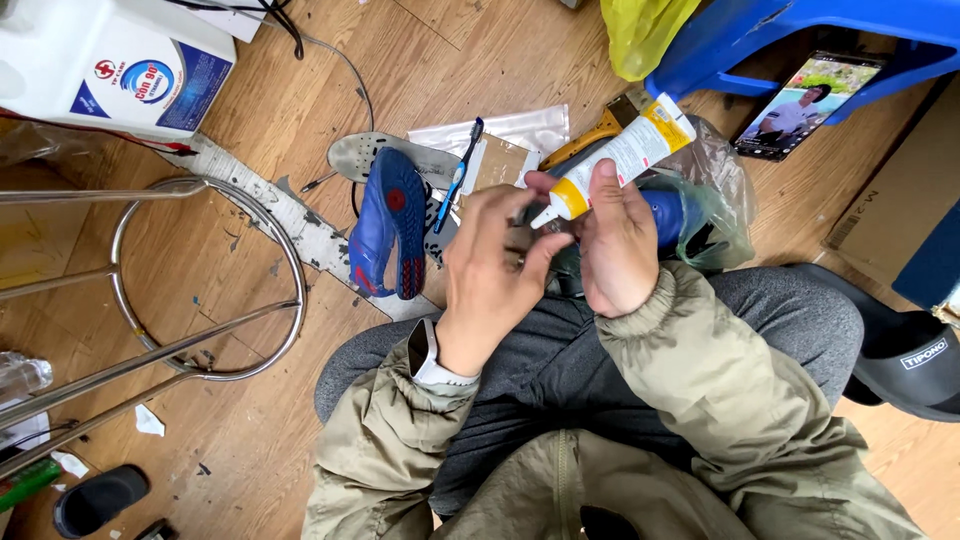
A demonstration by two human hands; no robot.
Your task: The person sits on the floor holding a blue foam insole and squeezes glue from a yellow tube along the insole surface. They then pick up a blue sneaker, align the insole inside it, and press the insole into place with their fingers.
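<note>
My right hand [615,245] grips a white tube of glue [625,155] with a yellow collar and yellow end, its white nozzle pointing down-left. My left hand [490,270], a watch on its wrist, has its fingers at the nozzle tip and partly covers a dark object on my lap; what that object is I cannot tell. A blue shoe [388,235] lies sole-up on the wooden floor just left of my left hand, beside a grey insole [385,155] and a blue toothbrush [460,170].
A metal stool frame [200,300] lies at the left. A white jug [110,60] stands top left. A phone [805,105] leans under a blue plastic stool [790,35] top right. A black slipper [900,350] is at the right; a clear plastic bag [715,180] sits behind my hands.
</note>
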